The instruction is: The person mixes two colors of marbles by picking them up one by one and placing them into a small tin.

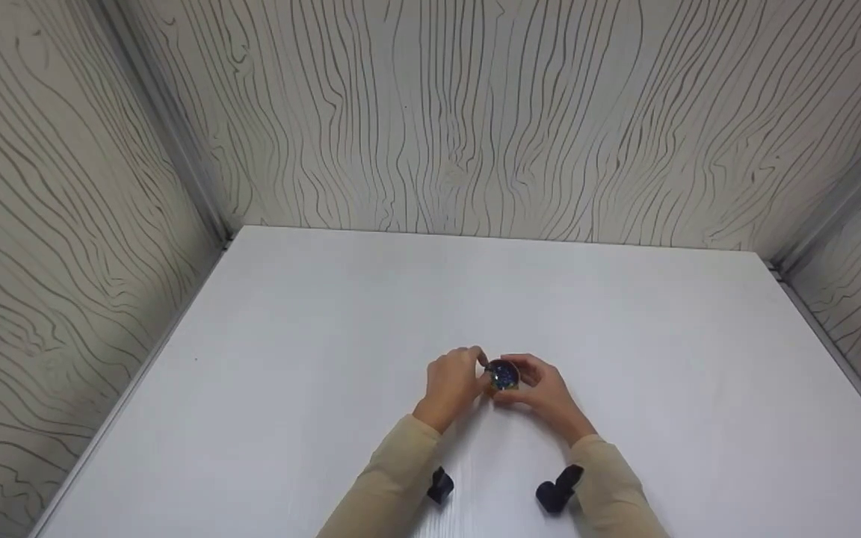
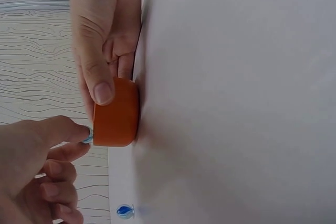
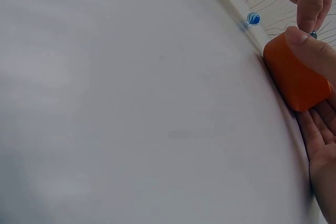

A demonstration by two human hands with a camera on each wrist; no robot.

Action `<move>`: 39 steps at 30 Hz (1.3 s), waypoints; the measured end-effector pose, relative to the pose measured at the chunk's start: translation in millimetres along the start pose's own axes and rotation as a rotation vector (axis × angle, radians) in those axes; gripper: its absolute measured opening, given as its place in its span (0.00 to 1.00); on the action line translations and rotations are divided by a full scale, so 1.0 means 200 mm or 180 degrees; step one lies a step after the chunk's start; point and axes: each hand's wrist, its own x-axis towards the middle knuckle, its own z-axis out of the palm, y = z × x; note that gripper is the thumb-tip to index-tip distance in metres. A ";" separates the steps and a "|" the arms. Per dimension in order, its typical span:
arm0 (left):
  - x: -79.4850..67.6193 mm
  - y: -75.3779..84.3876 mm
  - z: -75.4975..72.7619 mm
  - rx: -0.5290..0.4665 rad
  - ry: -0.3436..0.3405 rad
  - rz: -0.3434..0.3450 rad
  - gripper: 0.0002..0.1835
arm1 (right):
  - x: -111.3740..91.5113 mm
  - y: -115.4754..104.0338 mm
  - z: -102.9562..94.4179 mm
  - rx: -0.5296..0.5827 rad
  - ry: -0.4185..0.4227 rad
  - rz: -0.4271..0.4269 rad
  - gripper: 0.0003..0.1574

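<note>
My right hand [image 1: 546, 392] grips a small orange cup [image 2: 116, 119] standing upright on the white table, its thumb on the near side and its fingers round the far side. Blue glassy pieces, too small to tell apart, show inside the cup in the head view. At the cup's rim my left hand [image 1: 451, 385] pinches a clear-and-blue marble [image 2: 88, 138] between thumb and forefinger; the other fingers are loosely bent. Another blue marble [image 2: 125, 211] lies on the table a short way from the cup, also visible in the right wrist view.
The white table [image 1: 311, 321] meets a wood-grain-patterned wall [image 1: 430, 119] at the back, with similar panels on both sides. Black wrist devices [image 1: 556, 490] sit at the two beige sleeves [image 1: 393, 474].
</note>
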 end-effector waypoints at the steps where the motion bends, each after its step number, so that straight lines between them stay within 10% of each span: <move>1: 0.00 0.00 0.00 -0.0005 -0.0030 -0.0021 0.10 | 0.00 0.00 0.00 -0.0005 0.0005 0.0003 0.39; 39: -0.01 -0.07 -0.01 0.0019 0.0250 0.0063 0.09 | 0.01 0.00 0.00 -0.0099 -0.0046 -0.0120 0.40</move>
